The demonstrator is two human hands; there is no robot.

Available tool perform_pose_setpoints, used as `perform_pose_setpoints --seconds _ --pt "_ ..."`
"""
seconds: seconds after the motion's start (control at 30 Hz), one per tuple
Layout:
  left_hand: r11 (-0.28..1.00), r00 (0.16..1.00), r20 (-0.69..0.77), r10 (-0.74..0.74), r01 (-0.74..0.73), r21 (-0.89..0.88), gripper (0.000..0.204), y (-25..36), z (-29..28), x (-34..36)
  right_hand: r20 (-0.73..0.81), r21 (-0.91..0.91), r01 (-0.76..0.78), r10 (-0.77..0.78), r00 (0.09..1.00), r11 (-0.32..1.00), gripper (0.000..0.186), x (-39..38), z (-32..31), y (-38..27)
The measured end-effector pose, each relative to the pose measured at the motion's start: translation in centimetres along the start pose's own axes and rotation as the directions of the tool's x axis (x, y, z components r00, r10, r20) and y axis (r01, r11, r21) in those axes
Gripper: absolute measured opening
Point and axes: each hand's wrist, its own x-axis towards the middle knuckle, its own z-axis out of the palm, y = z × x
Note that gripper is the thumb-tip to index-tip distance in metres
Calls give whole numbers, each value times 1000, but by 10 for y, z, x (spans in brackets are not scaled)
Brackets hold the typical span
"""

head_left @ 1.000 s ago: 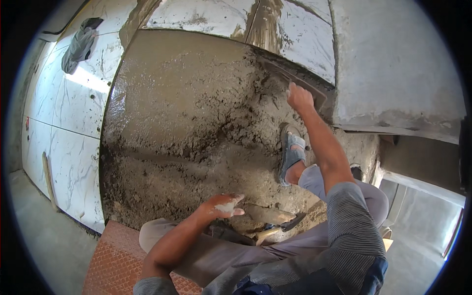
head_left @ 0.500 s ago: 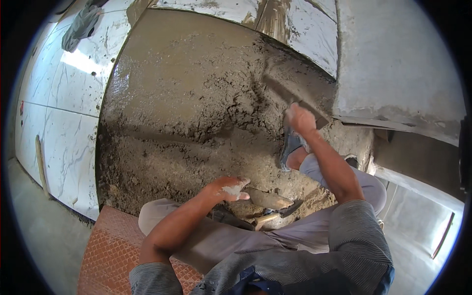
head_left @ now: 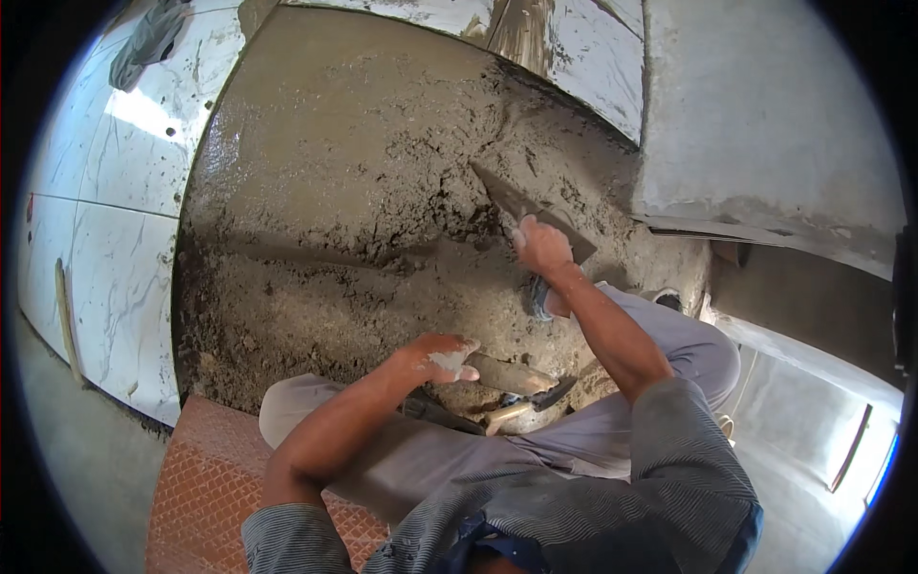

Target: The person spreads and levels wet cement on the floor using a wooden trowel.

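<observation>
My right hand (head_left: 543,245) is closed on a rectangular steel plastering trowel (head_left: 564,232), whose blade lies tilted on the wet mortar. The mortar (head_left: 325,124) is smooth and shiny at the far left and rough and lumpy around the trowel. Over my bent left leg, my left hand (head_left: 445,361) is held with thumb and fingers apart, smeared with grey cement and holding nothing I can see. Just right of its fingers, a flat, dirt-covered piece (head_left: 516,376) lies on the ground. Beside that is a tool with a pale wooden handle (head_left: 509,415) and dark head.
White marble-look tiles (head_left: 124,277) border the mortar at left, with a wooden stick (head_left: 67,320) and a grey cloth (head_left: 148,43) on them. More tiles (head_left: 598,72) lie at the far side. A grey ledge (head_left: 755,124) stands at right. Red textured tiles (head_left: 220,478) are at lower left.
My right hand has drawn the trowel left and a little nearer across the mortar, away from the right edge. My left hand stays almost in place.
</observation>
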Motion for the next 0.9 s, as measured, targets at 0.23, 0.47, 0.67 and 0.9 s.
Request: perform_pose_setpoints --seconds 0.23,0.47,0.67,0.9 --pt "999 997 -67 37 -36 22 75 4 3 -1 -308 338 -258 365 879 905 30 67 50 75" --pt "988 993 -83 88 -76 137 71 36 -16 8 -547 297 -93 250 799 950 27 62 110 53" --pt "990 995 -22 101 -98 102 66 13 -2 -1 -299 631 -65 320 899 773 26 -22 104 -67" --pt "994 999 48 25 -29 102 65 28 -5 6 -391 673 -46 409 825 738 30 -38 84 -21"
